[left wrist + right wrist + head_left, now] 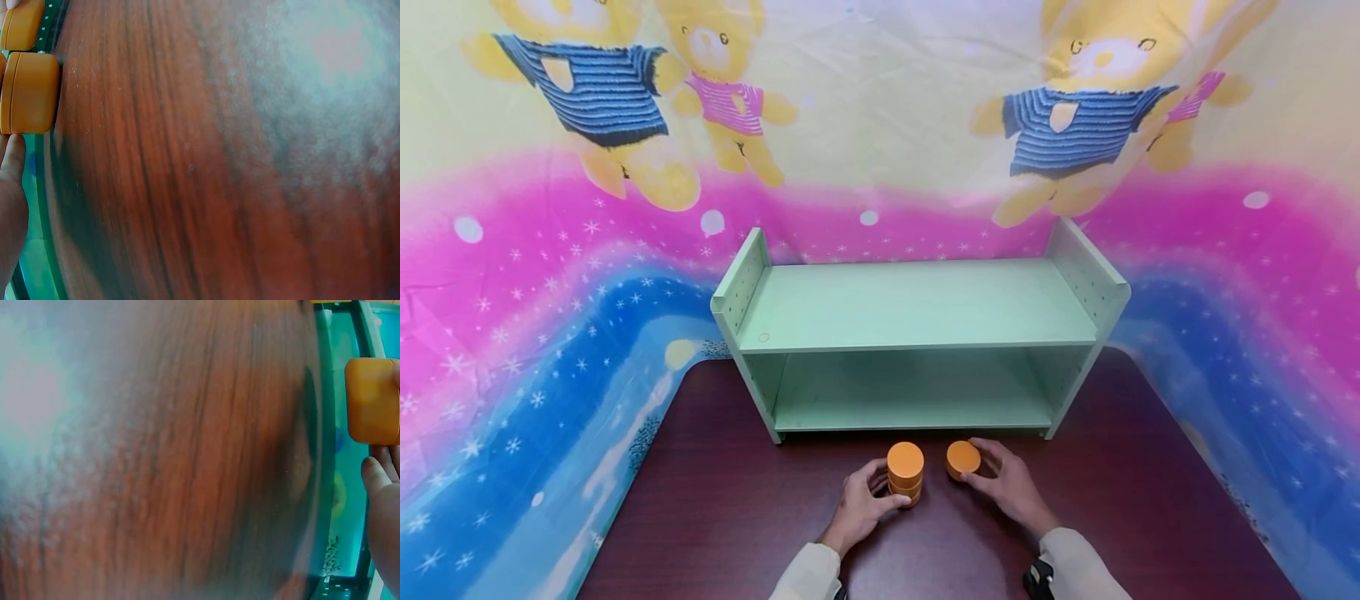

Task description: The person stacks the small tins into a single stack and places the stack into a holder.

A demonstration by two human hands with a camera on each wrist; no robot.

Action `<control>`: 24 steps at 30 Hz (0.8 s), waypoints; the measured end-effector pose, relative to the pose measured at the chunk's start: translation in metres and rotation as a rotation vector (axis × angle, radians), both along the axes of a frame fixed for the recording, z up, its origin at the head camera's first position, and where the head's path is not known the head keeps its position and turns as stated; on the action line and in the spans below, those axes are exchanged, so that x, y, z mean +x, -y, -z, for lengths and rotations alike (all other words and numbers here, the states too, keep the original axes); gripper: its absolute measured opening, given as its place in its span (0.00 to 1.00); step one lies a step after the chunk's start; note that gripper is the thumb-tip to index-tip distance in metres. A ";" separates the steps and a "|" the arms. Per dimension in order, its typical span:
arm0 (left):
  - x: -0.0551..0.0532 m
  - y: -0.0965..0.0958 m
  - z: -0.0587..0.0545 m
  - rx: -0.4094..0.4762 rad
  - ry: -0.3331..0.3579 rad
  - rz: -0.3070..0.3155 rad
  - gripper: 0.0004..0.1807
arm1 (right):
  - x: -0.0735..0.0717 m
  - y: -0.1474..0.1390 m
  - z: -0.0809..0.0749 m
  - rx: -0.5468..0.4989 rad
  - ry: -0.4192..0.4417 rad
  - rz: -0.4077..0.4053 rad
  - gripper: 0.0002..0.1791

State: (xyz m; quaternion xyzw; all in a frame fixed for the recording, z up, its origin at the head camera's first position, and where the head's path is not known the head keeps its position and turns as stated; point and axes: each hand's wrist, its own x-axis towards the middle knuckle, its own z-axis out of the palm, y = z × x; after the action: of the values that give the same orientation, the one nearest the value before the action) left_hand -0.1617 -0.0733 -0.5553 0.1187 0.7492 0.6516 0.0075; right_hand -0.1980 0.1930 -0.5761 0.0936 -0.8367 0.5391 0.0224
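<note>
A: What was held by the left hand [859,507]?

B: A stack of orange containers [906,468] was gripped low down, with the thumb laid across the near side and the fingers curled at the left. The far right side of the stack was left uncovered.

A: And by the right hand [1009,490]?

B: A single orange container [963,461] was pinched at its right, between a thumb at the near edge and fingers at the far edge. Its left side, turned toward the stack, was left bare.

A: Were the two touching?

B: No, a narrow gap was seen between them. Both were held just in front of the green shelf [917,304], over the dark table [730,500]. Whether the single container was lifted could not be told.
</note>
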 end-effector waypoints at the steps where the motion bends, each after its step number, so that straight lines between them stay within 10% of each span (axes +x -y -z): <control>1: 0.000 0.000 0.000 0.000 0.002 0.000 0.29 | 0.000 0.000 -0.001 0.002 -0.001 0.000 0.34; 24: -0.013 0.001 0.035 -0.014 0.021 -0.012 0.33 | 0.004 0.003 -0.020 0.039 -0.019 -0.015 0.34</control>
State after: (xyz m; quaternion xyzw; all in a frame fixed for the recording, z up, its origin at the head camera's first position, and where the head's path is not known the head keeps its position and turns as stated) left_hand -0.1751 -0.0742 -0.5904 0.1073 0.7544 0.6475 0.0124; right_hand -0.1940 0.1904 -0.5563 0.1054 -0.8459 0.5222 0.0243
